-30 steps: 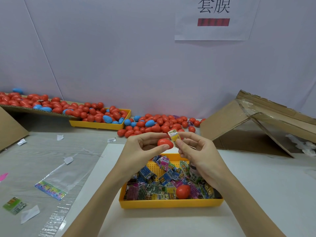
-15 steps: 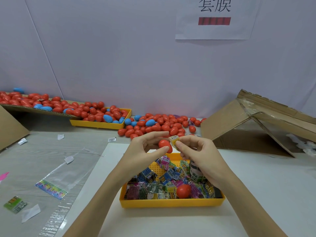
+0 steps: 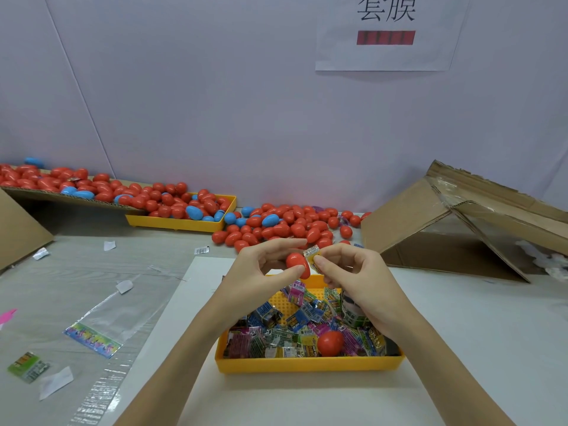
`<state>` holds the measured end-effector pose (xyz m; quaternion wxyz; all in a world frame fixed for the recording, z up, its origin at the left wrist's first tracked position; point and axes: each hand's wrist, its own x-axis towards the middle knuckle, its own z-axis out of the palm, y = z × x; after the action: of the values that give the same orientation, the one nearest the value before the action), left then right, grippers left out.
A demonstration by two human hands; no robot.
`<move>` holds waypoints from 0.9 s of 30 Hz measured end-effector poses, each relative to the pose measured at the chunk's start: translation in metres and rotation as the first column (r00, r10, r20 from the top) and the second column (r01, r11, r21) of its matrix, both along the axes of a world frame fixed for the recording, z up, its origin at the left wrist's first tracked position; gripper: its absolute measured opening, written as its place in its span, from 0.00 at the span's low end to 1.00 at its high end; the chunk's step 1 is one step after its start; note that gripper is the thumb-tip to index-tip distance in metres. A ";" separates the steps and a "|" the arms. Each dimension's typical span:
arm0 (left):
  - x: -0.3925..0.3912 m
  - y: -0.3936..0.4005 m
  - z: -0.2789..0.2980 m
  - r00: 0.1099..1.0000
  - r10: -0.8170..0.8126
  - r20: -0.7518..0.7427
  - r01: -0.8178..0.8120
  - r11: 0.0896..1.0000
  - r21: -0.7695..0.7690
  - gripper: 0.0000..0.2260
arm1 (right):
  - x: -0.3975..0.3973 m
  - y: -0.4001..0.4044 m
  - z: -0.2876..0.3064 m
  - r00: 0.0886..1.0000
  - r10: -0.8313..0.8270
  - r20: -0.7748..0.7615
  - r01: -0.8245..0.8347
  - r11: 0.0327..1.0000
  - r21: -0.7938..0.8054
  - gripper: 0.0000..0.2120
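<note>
Left hand (image 3: 258, 272) grasps the red egg (image 3: 297, 264); right hand (image 3: 353, 273) pinches the small packet (image 3: 312, 254), touching the egg at two o'clock.

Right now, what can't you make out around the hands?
Head view only.
Egg: whole or half unclear; left hand covers its back.
Packet: print too small; right hand hides its lower end.
Tray: contents under right wrist hidden.
Box: inside shadowed, right end cut by frame edge.
</note>
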<state>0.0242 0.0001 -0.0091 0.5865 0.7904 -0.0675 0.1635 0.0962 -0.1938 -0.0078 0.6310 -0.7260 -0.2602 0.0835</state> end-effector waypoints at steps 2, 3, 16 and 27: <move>0.000 0.000 0.000 1.000 0.002 -0.001 -0.002 1.000 -0.004 0.15 | 0.000 0.000 0.001 1.000 0.002 0.017 -0.002 1.000 -0.022 0.02; 0.001 0.001 -0.001 1.000 0.002 -0.002 -0.002 1.000 -0.013 0.13 | 0.000 0.000 0.001 1.000 0.004 0.027 -0.003 0.999 -0.034 0.02; 0.001 0.001 0.000 1.000 -0.027 0.009 0.027 0.999 -0.036 0.12 | 0.004 -0.003 0.002 0.993 0.013 0.119 -0.002 0.995 -0.095 0.01; 0.001 0.002 -0.001 0.999 -0.033 0.014 0.033 0.999 -0.005 0.12 | 0.008 -0.006 -0.001 0.985 0.005 0.175 0.024 0.986 -0.162 0.02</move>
<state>0.0253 0.0019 -0.0097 0.5908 0.7864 -0.0843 0.1597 0.1039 -0.1995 -0.0085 0.5444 -0.7812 -0.3032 0.0375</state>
